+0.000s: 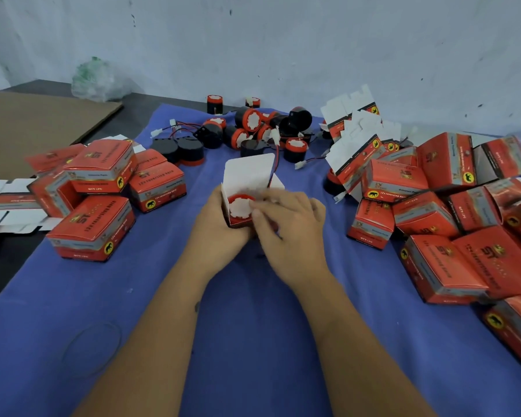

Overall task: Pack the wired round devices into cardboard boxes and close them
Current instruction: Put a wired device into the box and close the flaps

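An open cardboard box (pixel 248 173) stands at the middle of the blue cloth, its white lid flap raised. Inside it sits a round device (pixel 240 206) with a red rim and white face; its wire runs up past the flap. My left hand (pixel 215 233) grips the box from the left and below. My right hand (pixel 289 224) lies over the box's right side, its fingers on the device and the box edge. A heap of loose round devices (pixel 247 127) with red and black wires lies behind.
Closed red boxes (pixel 100 203) are stacked at the left, more red boxes (pixel 451 212) piled at the right. Flat unfolded box blanks (pixel 355 127) lean at the back right, others lie at the far left. A brown cardboard sheet (pixel 33 124) and a plastic bag (pixel 94 79) sit at the back left.
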The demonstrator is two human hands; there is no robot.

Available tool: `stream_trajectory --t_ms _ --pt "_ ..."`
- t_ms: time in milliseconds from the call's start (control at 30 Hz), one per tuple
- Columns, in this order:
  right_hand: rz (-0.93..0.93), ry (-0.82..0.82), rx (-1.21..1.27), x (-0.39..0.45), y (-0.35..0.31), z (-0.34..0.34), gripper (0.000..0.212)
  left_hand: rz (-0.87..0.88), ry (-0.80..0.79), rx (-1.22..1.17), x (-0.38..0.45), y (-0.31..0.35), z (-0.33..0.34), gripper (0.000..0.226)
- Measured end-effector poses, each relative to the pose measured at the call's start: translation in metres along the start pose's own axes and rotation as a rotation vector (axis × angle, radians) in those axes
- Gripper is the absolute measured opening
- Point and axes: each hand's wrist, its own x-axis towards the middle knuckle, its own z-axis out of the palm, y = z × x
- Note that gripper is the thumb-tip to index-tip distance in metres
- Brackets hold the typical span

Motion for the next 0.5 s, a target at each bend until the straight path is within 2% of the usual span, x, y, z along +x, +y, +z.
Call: stream_trajectory --t_ms 67,100,167,233,300,367,433,500 --pt "0.155 0.184 0.227 0.003 0.000 -0.004 0.020 -0.033 0.027 -0.064 0.002 0.003 -0.001 0.052" --pt "0.287 0.226 0.379 0.005 0.000 -0.007 0.019 -0.044 0.038 -0.076 0.002 0.005 -0.001 0.057" --pt "0.582 0.168 0.726 0.008 0.003 -0.010 0.023 -0.028 0.036 -0.023 0.001 0.008 0.001 0.082" --pt "0.781 0.038 0.970 0.011 0.009 -0.012 0.038 -0.010 0.017 0.033 -0.003 0.010 0.005 0.088" --pt "0.870 -0.026 1.130 0.014 0.014 -0.011 0.053 -0.005 -0.030 0.046 -0.006 0.009 0.006 0.076" --pt "0.894 -0.020 1.237 0.017 0.016 -0.011 0.059 -0.022 -0.089 0.024 -0.006 0.008 0.004 0.073" --pt "0.904 0.036 1.273 0.019 0.019 -0.012 0.057 -0.051 -0.123 -0.004 -0.006 0.010 0.003 0.073" --pt "0.887 0.127 1.220 0.020 0.019 -0.018 0.046 -0.063 -0.131 0.007 -0.007 0.011 0.003 0.076"
